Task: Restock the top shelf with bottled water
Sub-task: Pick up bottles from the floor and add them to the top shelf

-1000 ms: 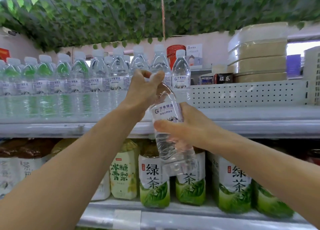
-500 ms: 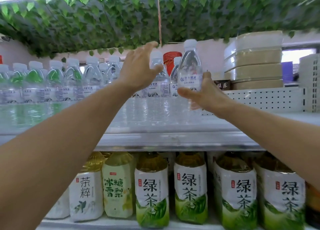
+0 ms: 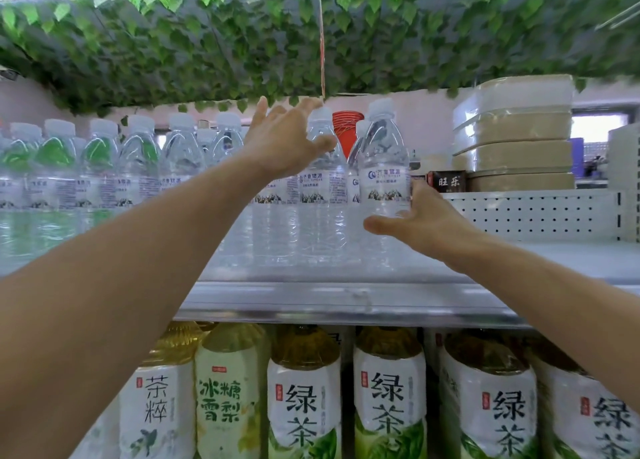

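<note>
A clear water bottle (image 3: pixel 383 168) with a white cap is held upright at the right end of the row of water bottles (image 3: pixel 145 168) on the top shelf (image 3: pixel 346 301). It is gripped low on its body by the right hand (image 3: pixel 420 221), thumb reaching under the label and fingers curled behind it (whether its base is resting on the shelf cannot be told through the clear plastic). The left hand (image 3: pixel 287 140) is raised with fingers spread and straight, its thumb and palm laid against the neighbouring bottle (image 3: pixel 323 168) just left of the held one. A white perforated back panel (image 3: pixel 530 213) is seen to the right, with stacked wrapped packs (image 3: pixel 512 133) above it. Green tea bottles (image 3: pixel 389 393) are lined up on the shelf below, and artificial green leaves (image 3: pixel 242 43) are hung overhead.
</note>
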A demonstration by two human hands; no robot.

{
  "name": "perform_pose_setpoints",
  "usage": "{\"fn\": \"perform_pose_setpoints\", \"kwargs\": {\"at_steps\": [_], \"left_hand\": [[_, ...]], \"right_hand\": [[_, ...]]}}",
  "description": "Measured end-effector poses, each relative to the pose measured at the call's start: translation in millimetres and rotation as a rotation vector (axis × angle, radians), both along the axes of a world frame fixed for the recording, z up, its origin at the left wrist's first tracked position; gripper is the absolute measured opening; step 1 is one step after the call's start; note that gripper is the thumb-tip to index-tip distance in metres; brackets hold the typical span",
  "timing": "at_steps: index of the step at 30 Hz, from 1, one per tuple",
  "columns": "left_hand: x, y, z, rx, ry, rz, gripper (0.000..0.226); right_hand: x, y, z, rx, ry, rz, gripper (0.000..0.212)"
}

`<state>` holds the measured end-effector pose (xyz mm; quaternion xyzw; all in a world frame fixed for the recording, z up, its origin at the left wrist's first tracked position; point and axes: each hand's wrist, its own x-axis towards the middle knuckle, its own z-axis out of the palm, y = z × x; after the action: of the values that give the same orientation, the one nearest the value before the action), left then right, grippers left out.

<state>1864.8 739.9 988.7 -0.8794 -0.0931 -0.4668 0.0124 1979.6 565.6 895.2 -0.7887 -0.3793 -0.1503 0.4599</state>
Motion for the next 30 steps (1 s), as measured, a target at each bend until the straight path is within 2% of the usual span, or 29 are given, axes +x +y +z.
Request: {"fn": "perform_pose_setpoints", "kwargs": {"at_steps": [7,12,22,27,30], "left_hand": [[-0.8,-5.5,-2.6,-0.065,-0.034,-0.045,0.071],[1.0,-7.7,-3.2,-0.057,-0.053,-0.040,0.070],[2.3,-10.8,-17.6,-0.052,-0.069,-0.064,0.066],[-21.3,-43.4,-58.7,-0.076,-0.171,-0.123,0.058],[-37.1,-78.5,-101.0,-0.136,-0.170,-0.213,0.049]], "right_hand": [[-13.4,13.1,-2.3,-0.035,-0.029,-0.040,0.072],[-22.5,14.6,-2.3,-0.081,-0.065,-0.078,0.088],[-29.6,8.4,-2.6,-0.122,-0.027,-0.075,0.086],[-42.0,-24.9,-10.5,-0.084,-0.270,-0.225,0.077],[-56.4,-63.3,-24.0,-0.070,-0.412,-0.266,0.062]]}}
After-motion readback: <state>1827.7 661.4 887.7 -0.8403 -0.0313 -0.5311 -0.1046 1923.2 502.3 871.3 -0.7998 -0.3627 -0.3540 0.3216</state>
